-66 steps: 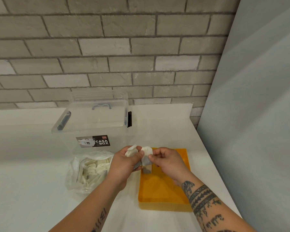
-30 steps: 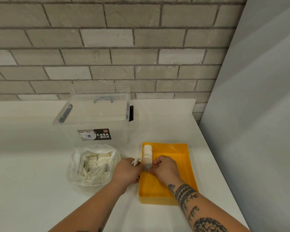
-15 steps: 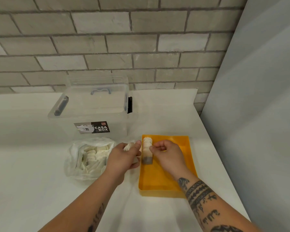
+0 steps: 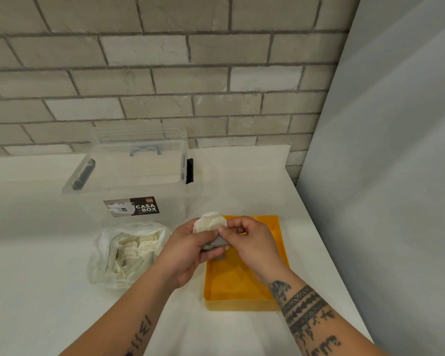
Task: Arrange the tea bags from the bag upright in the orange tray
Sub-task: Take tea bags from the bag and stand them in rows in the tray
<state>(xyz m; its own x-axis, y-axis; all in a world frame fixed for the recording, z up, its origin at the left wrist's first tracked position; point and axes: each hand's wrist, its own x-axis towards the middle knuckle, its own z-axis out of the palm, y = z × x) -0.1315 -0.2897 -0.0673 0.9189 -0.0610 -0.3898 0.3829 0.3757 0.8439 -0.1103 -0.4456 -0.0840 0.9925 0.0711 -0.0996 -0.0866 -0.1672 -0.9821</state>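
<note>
Between the two hands, raised just over the left side of the orange tray (image 4: 242, 303), is a small bunch of tea bags (image 4: 211, 223), white and rounded at the top with a grey band lower down. It looks like more than one bag pressed together, though the fingers hide too much to count. The left hand (image 4: 190, 253) curls round the bunch from the left, fingers wrapped under the grey part and thumb laid against the white paper. The right hand (image 4: 249, 242) pinches the right edge of the same bunch between thumb and forefinger, its other fingers tucked into the palm. Below and to the right of the hands the tray lies flat on the white surface (image 4: 49, 291). It is shallow and rectangular, its bare orange floor showing under the right wrist and its far left corner hidden behind the hands. Just left of the left hand a clear plastic bag (image 4: 98, 265) lies open on the surface, with loose tea bags (image 4: 131, 249) heaped inside it. Beyond the bag, farther from the hands, stands a clear storage box (image 4: 134, 181) with its lid on, dark latches at the sides and a label reading CASA BOX. Behind it runs a grey brick wall (image 4: 165, 80). Right of the right hand, a plain grey panel (image 4: 383, 176) rises along the surface's edge.
</note>
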